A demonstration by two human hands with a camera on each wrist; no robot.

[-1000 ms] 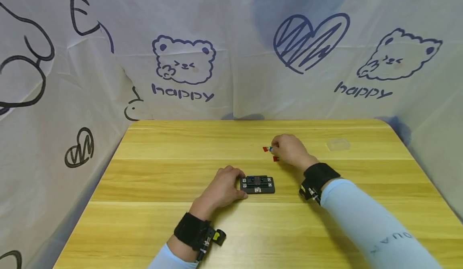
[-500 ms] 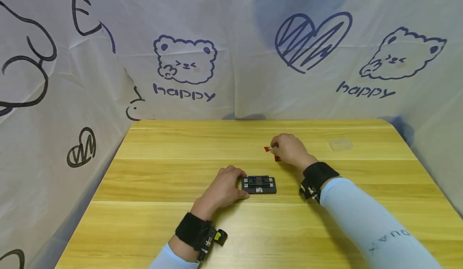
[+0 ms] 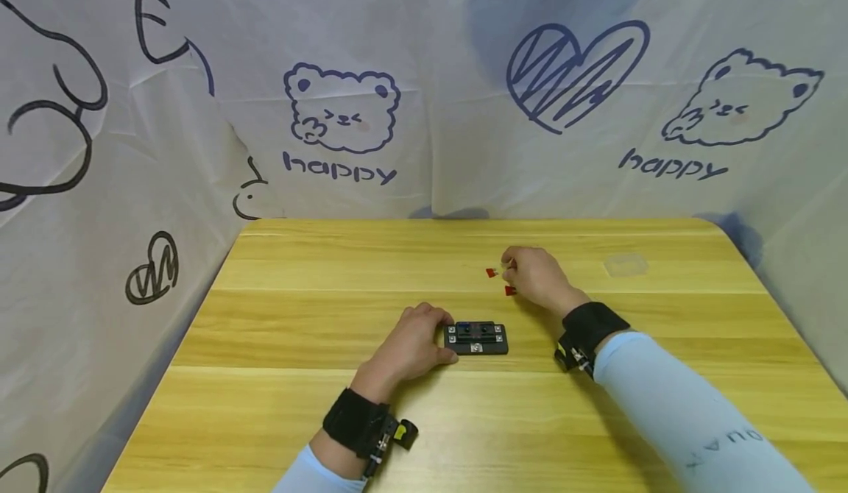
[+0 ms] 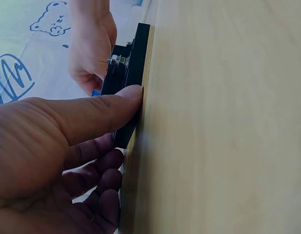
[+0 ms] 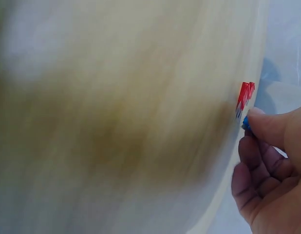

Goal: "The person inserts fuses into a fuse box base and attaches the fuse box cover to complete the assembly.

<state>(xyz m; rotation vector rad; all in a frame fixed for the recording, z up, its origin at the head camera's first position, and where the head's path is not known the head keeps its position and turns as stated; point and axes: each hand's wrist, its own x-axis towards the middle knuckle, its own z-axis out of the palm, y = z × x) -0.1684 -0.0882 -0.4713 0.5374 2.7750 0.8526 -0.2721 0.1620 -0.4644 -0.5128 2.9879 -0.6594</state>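
Two grips showing: left hand [image 3: 412, 342] pinching black block [image 3: 475, 338], likely steadying it. Beyond the block, right hand [image 3: 538, 276] is pinching blue piece [image 5: 246, 123].

Blue piece [image 5: 246, 123] mostly hidden by right hand [image 5: 277, 181] — tabletop [image 5: 126, 58] blurred in right wrist view.

Right hand [image 5: 273, 163] pinches small blue plastic piece [image 5: 246, 123] between thumb and finger. Small red plastic pieces [image 5: 243, 93] with metal prongs just beyond fingertips. Pale wood-grain bench [image 5: 126, 73], blurred, alongside hand.
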